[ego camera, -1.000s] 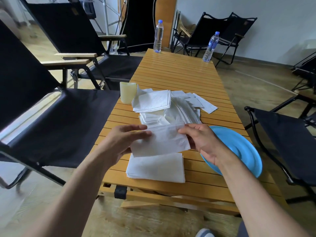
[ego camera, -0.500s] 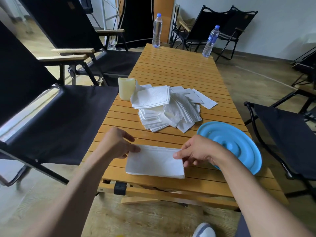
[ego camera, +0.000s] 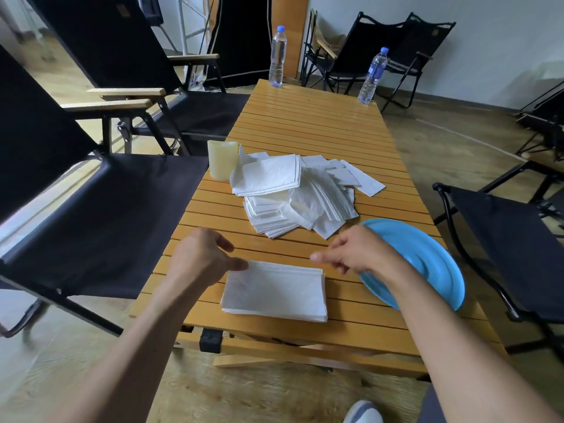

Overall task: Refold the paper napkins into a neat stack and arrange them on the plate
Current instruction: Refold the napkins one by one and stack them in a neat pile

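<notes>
Near edge of the bench [ego camera: 305, 123], centre: small folded stack [ego camera: 274, 290] of napkins, lying flat, edges roughly flush, a few layers thick. Left hand [ego camera: 198, 259] sits at its far-left corner. Thumb tip touches the paper, other fingers loosely curled, nothing gripped. Right hand [ego camera: 360, 254] hovers just above the bench off the stack's far-right corner, fingers relaxed and empty. It's motion-blurred, so finger detail is unclear. It partly covers the left rim of the blue plate [ego camera: 427, 251], which sits just right of the stack with no napkins on it. Plate looks tilted, right side past the bench edge, but I can't confirm that from this angle.

Farther back, mid-bench: messy pile [ego camera: 293, 193] of unfolded and half-folded napkins, fanned out, one large sheet on top, next to a cream cylinder [ego camera: 222, 160] (candle or cup).

My read: between napkins, most of the pile left to do, nothing plated yet.

Risks:
- Stack is close to the near edge. A forearm sweep on the reach to the pile could skew it or drag it off.
- Thin paper on a slatted top. Pulling one sheet from the fanned pile likely drags its neighbours.
- Plate overhang, if real: pressing the stack onto the outer half could tip it to the floor.
- Lifting the stack one-handed lets the layers splay.
</notes>
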Demonstrator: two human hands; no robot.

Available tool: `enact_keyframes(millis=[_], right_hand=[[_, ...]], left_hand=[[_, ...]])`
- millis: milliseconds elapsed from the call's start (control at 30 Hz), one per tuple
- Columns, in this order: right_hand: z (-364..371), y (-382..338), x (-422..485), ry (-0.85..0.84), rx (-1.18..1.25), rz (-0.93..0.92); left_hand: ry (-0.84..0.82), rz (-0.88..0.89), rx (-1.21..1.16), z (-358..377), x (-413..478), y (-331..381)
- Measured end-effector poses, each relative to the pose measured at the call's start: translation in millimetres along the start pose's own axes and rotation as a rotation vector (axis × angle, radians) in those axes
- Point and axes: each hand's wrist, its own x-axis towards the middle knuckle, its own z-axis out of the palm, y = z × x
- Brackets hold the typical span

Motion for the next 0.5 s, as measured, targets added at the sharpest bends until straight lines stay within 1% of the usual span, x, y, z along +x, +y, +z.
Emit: enact_keyframes(millis=[33, 67, 100, 133, 167, 200, 267, 400, 500], right_hand=[[-4.0, 1.0, 7.5, 0.141, 0.034, -0.038], [-7.6, 2.0, 16.1, 0.303, 0.008, -0.069], [-10.5, 2.8, 24.3, 0.436, -0.065, -0.092], [-12.3, 4.6, 33.6, 0.510, -0.155, -0.112], [-13.0, 7.3, 43.7, 0.522, -0.237, -0.125], [-13.2, 10.4, 53.6, 0.497, -0.296, -0.130], [-12.5, 15.5, 68.3, 0.455, -0.345, -0.137], [-14.8, 21.4, 81.3, 0.493, -0.326, -0.178], [-20.9, 18.2, 78.3, 0.568, -0.214, -0.214]], left_hand=[[0.021, 0.018, -0.007, 0.0, 0.3, 0.6], [0.047, 0.043, -0.023, 0.7, 0.5, 1.2], [0.075, 0.069, -0.038, 1.8, 0.5, 1.7], [0.102, 0.096, -0.047, 3.4, 0.5, 2.6], [0.123, 0.118, -0.052, 4.7, 0.4, 3.4], [0.138, 0.136, -0.059, 5.9, 0.4, 4.5], [0.156, 0.157, -0.069, 7.0, -0.3, 6.7], [0.198, 0.183, -0.036, 6.5, -1.5, 11.1], [0.225, 0.197, -0.040, 6.8, -2.2, 12.7]])
